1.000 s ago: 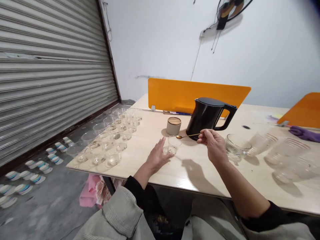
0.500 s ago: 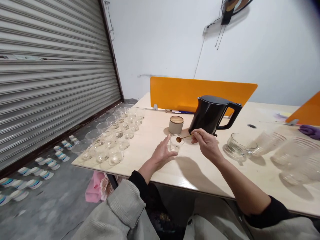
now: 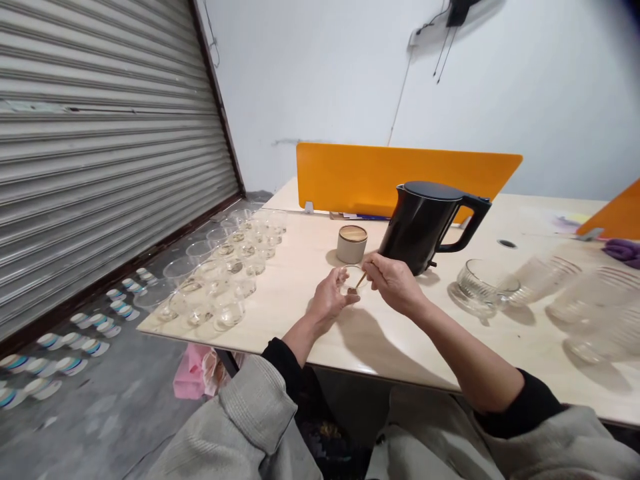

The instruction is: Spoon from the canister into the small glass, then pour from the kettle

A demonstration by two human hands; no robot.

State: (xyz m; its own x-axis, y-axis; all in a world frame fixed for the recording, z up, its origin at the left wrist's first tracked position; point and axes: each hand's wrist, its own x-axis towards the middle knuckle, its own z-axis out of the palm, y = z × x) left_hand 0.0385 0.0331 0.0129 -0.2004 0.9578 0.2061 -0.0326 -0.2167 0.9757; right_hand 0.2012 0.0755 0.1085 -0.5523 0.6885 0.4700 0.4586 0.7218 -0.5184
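Observation:
My left hand (image 3: 330, 298) is closed round the side of a small clear cup (image 3: 354, 274) on the table. Between the fingers of my right hand (image 3: 395, 280) is a thin brownish-gold spoon (image 3: 363, 279), tilted down so that its bowl is inside the cup. Something brown shows at the bowl; whether it is still on the spoon or in the cup I cannot tell. Just behind the cup stands a grey canister (image 3: 352, 247) with a wooden lid. A black electric kettle (image 3: 417, 223) stands behind my right hand.
Rows of clear cups (image 3: 230, 310) fill the table's left end. A ribbed glass cup on a saucer (image 3: 477, 283) and stacked clear cups (image 3: 595, 293) stand at right. An orange divider (image 3: 400, 177) crosses the back. Several white tubs (image 3: 70, 365) line the floor at left.
My right hand has moved left and tipped the spoon steeper, bringing its bowl from the cup's rim down into the cup. My left hand stays on the cup. The view has shifted slightly.

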